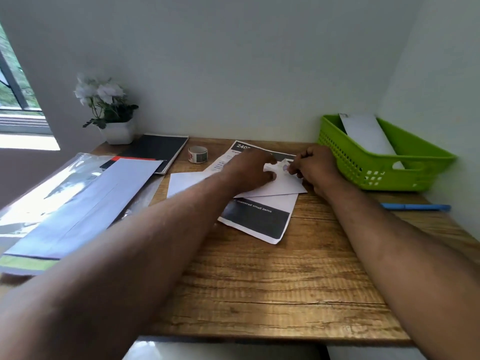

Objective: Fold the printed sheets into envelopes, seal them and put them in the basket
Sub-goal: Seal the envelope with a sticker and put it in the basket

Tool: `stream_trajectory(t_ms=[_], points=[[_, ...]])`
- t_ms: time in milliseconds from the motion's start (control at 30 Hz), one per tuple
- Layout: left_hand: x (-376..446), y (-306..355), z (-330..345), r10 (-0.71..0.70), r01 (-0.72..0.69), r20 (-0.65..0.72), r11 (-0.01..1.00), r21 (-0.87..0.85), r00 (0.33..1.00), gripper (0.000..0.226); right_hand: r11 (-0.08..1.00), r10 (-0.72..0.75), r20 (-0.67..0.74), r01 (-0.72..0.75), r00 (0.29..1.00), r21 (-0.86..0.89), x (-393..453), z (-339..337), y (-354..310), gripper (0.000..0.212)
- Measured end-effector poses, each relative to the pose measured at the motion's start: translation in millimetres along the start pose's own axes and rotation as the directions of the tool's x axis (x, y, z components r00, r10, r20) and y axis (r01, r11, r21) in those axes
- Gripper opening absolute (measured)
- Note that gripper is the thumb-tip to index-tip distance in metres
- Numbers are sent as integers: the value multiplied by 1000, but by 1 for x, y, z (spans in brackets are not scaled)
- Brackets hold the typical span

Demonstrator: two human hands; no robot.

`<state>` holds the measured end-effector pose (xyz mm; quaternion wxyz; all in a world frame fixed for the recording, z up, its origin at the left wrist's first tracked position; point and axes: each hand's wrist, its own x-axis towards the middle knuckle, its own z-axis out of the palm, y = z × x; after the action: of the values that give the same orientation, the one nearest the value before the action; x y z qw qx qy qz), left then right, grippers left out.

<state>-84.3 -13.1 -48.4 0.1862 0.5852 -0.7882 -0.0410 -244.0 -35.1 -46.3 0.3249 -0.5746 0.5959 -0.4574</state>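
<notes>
White paper dominates the centre of the wooden desk (285, 281): a white envelope (283, 184) is laid flat on top of a printed sheet (259, 222), its long axis running roughly left to right and tilted slightly, the right end a little nearer the person. A second printed sheet (240, 149) is seen beyond it, partly hidden by the hands.

The left hand (249, 172) is laid over the left half of the envelope, fingers bent and pressing the paper down; nothing is seen to be gripped in it. The right hand (315, 167) is curled, its fingertips (292, 169) pinching a small pale sticker or stamp-like piece (284, 166) at the envelope's upper edge; exactly what that piece is cannot be told because of blur. The two hands are almost touching above the flap region.

Step judged: sealing in progress, envelope not yet in the basket.

Key relation: the green plastic basket (389, 175) is placed to the right of the envelope, just beside the right hand and well apart from the left. One white envelope (363, 133) is already propped inside it. The right hand is judged the nearer for the transfer, a short rightward carry.

A tape roll (198, 154) is noted behind the left hand, a blue pen (415, 207) at the right edge.
</notes>
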Motion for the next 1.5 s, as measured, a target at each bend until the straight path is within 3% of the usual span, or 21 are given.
stream_trajectory(t_ms=[167, 367, 533, 733, 867, 1500], points=[[4, -10, 19, -68, 66, 13, 989, 130, 998, 59, 1000, 27, -87, -28, 996, -12, 12, 4, 7, 33], [5, -6, 20, -39, 26, 59, 976, 218, 998, 53, 996, 6, -91, -15, 996, -94, 13, 10, 8, 38], [6, -4, 19, -53, 44, 48, 983, 180, 997, 63, 987, 12, -107, -29, 994, -160, 15, 13, 7, 41], [8, -5, 20, -18, 6, 72, 986, 166, 997, 45, 977, -23, -91, 3, 996, -212, 13, 13, 7, 41], [10, -7, 20, -42, 18, 109, 978, 208, 993, 46, 964, -44, -105, 15, 993, -266, 14, 14, 7, 40], [10, -5, 19, -48, 3, 162, 964, 267, 986, 46, 899, -174, 36, 174, 984, -401, 12, 1, 6, 31]])
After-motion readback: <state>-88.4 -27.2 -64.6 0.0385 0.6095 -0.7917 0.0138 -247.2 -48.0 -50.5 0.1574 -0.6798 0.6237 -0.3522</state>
